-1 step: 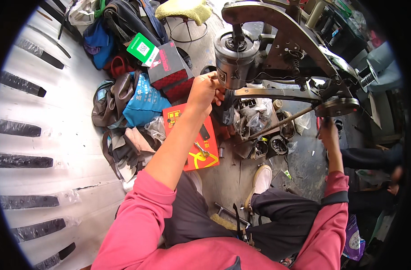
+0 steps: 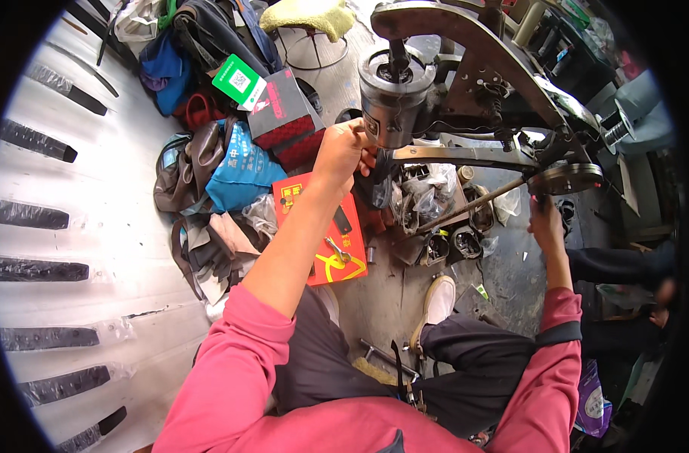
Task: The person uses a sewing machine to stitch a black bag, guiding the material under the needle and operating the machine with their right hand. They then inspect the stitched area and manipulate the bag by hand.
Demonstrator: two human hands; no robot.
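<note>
My left hand (image 2: 348,151) has its fingers curled at the lower front of a metal cylinder head (image 2: 393,94) on a hand-cranked sewing machine (image 2: 469,75); what they grip there is hidden. Dark material (image 2: 378,189) hangs just below it. Over at the right, my right hand (image 2: 544,219) is closed on a crank handle under the machine's round wheel (image 2: 567,180). A long metal arm (image 2: 465,156) runs between the cylinder and the wheel.
A red box (image 2: 344,257) with a small wrench, piled bags (image 2: 238,166), dark boxes (image 2: 280,117), a yellow-topped stool (image 2: 306,19), tins of small parts (image 2: 465,243), a metal panel (image 2: 133,287) at left, and another person's dark-clad leg (image 2: 616,264) at right.
My right hand and forearm have shifted slightly left at the wheel. My left hand stays where it was.
</note>
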